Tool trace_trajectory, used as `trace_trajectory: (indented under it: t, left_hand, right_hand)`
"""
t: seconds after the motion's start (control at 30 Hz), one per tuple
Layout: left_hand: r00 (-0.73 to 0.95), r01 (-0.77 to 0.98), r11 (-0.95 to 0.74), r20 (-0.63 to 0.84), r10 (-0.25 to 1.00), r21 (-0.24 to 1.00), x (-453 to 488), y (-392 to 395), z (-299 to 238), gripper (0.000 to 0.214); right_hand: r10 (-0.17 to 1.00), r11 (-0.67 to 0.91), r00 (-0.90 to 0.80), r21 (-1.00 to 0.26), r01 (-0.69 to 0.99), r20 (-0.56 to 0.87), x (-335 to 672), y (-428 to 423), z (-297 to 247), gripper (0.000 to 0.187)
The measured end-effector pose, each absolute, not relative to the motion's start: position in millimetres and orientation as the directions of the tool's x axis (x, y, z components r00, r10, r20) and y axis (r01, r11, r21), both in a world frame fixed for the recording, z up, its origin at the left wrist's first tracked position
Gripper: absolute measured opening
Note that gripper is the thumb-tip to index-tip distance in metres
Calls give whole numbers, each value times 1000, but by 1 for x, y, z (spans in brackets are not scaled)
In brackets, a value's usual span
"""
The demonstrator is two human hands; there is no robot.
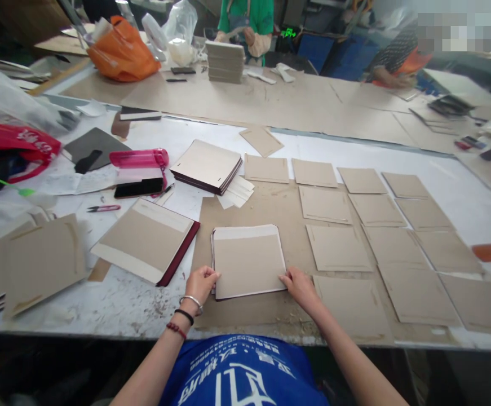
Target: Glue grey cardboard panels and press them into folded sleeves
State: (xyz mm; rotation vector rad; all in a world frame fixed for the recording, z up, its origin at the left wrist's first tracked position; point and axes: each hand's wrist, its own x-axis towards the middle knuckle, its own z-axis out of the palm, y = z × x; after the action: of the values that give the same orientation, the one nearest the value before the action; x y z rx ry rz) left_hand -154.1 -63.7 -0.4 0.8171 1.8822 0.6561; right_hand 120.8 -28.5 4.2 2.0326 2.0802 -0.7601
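A small stack of beige boards with dark edges (pixel 248 262) lies in front of me on a brown sheet (pixel 266 206). My left hand (pixel 202 282) pinches its lower left edge, thumb and fingers closed. On the opposite side, my right hand (pixel 299 285) grips the right edge near the corner. To the left rests a board panel with a dark red edge (pixel 144 239). Beyond it sits a thicker stack of dark-edged panels (pixel 207 163). Several loose beige boards (pixel 338 247) are laid out in rows to the right.
Leaning boards (pixel 44 262) stand at the far left. A pink bottle (pixel 137 158), a black phone (pixel 138 188) and small snips (pixel 104 208) lie left of centre. Across the table, a person in green (pixel 245 28) handles a stack of boards (pixel 225 62) near an orange bag (pixel 122 53).
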Motion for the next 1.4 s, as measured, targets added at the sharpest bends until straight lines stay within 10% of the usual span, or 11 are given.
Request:
trace_trajectory:
  t: [1.4]
  left_hand:
    - [-398,295,663,-543,740,688,-147,-61,0,15]
  right_hand:
    - [904,-31,-124,-353,935,-409,127,-25,-2,23]
